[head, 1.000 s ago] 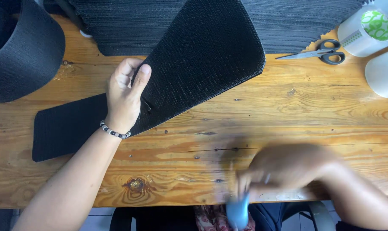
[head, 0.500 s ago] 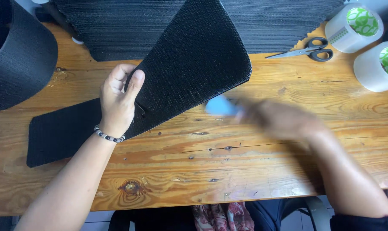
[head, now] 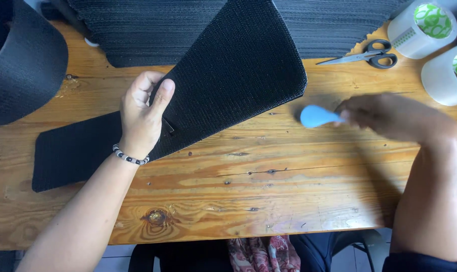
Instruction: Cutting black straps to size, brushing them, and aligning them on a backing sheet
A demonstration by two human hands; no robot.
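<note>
Wooden planks, knotted and orange-toned, formed the table (head: 248,201) under my head camera. My left hand (head: 143,118) rested on a black ribbed mesh sheet (head: 238,75), fingers curled narrowly over its near edge and thumb pressed flat on top, pinning it where it overlapped a second flat black strip (head: 72,153) lying toward the table's left end. The sheet lay diagonally across the table's middle, its rounded far end lifted slightly and just short of a small light-blue tool (head: 316,116). My right hand (head: 389,118) held that tool by its hidden handle, fingers closed round it; motion blur kept me from telling the exact grip. I judged the sheet light, flexible and rough-textured: unlikely to slip, but prone to flop, so best held at an edge near the overlap with a flat palm. I judged the blue tool light, smooth and rigid. Also visible: 1 pair of scissors (head: 372,54), 2 rolls of clear tape (head: 422,27), a black roll (head: 22,60) at far left, and stacked dark ribbed material (head: 137,30) behind.
</note>
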